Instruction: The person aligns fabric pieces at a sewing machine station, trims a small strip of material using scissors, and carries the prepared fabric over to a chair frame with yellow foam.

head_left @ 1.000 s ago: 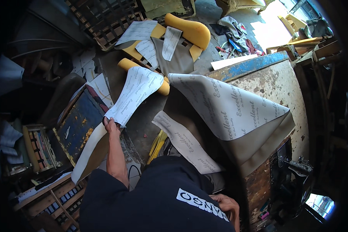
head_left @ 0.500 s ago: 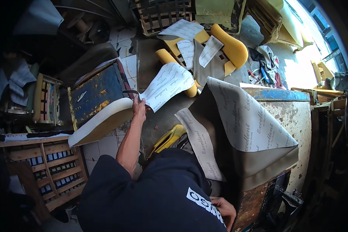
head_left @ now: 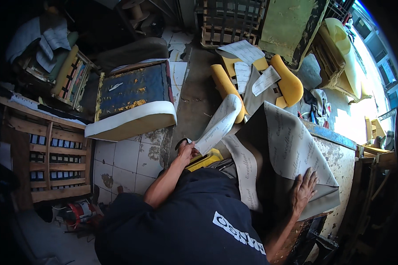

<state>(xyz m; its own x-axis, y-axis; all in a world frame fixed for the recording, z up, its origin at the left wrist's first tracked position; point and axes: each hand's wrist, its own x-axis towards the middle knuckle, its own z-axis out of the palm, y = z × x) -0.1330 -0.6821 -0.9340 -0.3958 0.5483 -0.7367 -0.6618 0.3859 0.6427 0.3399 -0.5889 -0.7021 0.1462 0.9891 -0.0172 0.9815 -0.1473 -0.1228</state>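
Note:
My left hand is closed on the narrow end of a cut piece of upholstery material, whose printed white backing faces up. The piece stretches away and curls over at its far end. A dark curved edge or loop pokes out beside the thumb; I cannot make out what it belongs to. On the right, my right hand lies flat with fingers extended on a large sheet of brown upholstery material, its printed backing folded upward. Between the hands hangs a narrow strip with the same backing.
Ahead stands a chair frame with yellow foam and loose cut pieces on it. A foam-edged seat and a slatted wooden frame are at left. The sheet drapes over a worn blue-edged bench. Something yellow lies before me.
My left hand has drawn the cut piece nearer to my body. My right hand has moved from beside my waist onto the large sheet. The whole view has shifted.

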